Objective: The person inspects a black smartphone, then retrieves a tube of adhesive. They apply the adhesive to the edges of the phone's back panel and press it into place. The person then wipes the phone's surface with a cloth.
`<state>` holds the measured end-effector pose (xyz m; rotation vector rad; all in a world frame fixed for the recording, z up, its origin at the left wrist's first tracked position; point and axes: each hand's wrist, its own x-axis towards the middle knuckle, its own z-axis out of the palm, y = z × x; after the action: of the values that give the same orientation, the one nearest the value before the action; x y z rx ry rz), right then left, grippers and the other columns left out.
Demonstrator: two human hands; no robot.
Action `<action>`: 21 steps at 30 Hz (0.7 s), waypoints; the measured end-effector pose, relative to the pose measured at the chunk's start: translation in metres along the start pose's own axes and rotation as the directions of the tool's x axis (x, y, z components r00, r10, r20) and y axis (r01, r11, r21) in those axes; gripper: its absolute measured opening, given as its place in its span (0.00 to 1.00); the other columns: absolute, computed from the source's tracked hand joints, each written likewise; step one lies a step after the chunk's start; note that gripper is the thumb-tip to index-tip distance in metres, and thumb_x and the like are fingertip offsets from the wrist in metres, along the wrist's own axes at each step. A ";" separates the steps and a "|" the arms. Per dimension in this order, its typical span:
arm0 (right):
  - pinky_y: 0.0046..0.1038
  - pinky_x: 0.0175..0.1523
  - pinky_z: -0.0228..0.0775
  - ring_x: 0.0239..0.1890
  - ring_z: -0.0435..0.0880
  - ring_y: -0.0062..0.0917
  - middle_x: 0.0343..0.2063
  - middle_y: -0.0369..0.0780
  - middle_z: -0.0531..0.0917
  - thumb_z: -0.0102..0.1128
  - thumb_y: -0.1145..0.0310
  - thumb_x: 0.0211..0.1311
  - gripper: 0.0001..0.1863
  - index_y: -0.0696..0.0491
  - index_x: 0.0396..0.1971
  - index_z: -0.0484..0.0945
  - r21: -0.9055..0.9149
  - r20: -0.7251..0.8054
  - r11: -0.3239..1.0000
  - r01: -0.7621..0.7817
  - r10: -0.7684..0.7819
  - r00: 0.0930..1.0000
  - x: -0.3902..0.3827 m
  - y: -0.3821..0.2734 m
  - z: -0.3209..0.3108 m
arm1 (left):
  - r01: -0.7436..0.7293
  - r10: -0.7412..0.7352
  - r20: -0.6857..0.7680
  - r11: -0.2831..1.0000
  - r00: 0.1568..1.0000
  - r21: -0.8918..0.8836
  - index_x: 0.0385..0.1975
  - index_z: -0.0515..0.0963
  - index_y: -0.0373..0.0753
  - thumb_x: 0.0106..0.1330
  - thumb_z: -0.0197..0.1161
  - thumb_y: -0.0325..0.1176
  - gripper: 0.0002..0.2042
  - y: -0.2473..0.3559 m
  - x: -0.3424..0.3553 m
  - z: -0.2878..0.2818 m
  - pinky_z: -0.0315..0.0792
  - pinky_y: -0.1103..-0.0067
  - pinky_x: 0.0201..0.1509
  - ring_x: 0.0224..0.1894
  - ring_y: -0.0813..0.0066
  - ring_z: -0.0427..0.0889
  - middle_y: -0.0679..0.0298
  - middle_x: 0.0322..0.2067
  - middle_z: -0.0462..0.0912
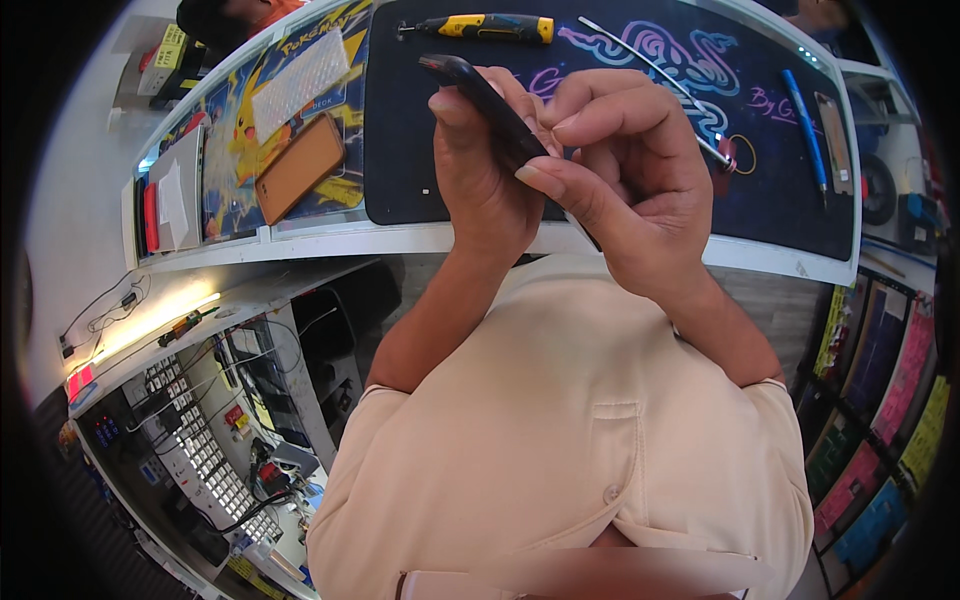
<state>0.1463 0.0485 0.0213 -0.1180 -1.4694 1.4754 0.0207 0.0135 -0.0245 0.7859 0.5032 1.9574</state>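
Note:
A slim dark phone [492, 108], tilted and seen mostly edge-on, is up above the black mat [400, 160]. My left hand [485, 190] is wrapped around it, thumb along one side and fingers behind. My right hand [645, 170] is closed at the phone's lower end, with its thumb against the edge and its index finger bent towards it. Whether those right fingertips pinch anything besides the phone's edge is hidden. The phone's screen faces away from clear view.
A yellow and black pen-shaped power tool [490, 28] lies at the mat's far edge. To the right are a thin metal rod [640, 62], a rubber band [743, 156] and a blue pen [804, 130]. A brown phone case [300, 168] and bubble wrap [300, 85] lie left.

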 end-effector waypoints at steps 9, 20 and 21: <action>0.16 0.50 0.71 0.46 0.81 0.18 0.46 0.41 0.80 0.67 0.84 0.65 0.14 0.57 0.47 0.78 -0.155 0.089 0.986 0.068 -0.055 0.994 0.006 0.002 -0.013 | 0.045 -0.045 -0.018 0.999 0.999 0.013 0.43 0.72 0.46 0.77 0.45 0.66 0.26 0.000 0.005 0.004 0.69 0.84 0.31 0.30 0.80 0.73 0.69 0.31 0.71; 0.19 0.52 0.75 0.45 0.85 0.20 0.45 0.42 0.88 0.65 0.81 0.68 0.07 0.62 0.42 0.87 -0.251 0.067 0.903 -0.349 0.376 0.924 0.025 -0.034 -0.038 | 0.140 -0.117 -0.179 0.983 0.977 0.120 0.43 0.72 0.43 0.75 0.53 0.65 0.26 0.011 0.010 0.011 0.70 0.81 0.30 0.28 0.78 0.75 0.68 0.32 0.72; 0.18 0.50 0.75 0.44 0.84 0.19 0.44 0.42 0.87 0.65 0.81 0.67 0.07 0.62 0.42 0.87 -0.299 0.064 0.890 -0.345 0.379 0.923 0.026 -0.036 -0.039 | 0.146 -0.122 -0.175 0.981 0.977 0.130 0.43 0.72 0.43 0.75 0.53 0.65 0.26 0.010 0.010 0.010 0.70 0.81 0.30 0.28 0.78 0.75 0.68 0.32 0.72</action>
<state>0.1796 0.0841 0.0542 -0.5120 -1.8264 1.5770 0.0180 0.0177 -0.0074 0.6607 0.7835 1.8853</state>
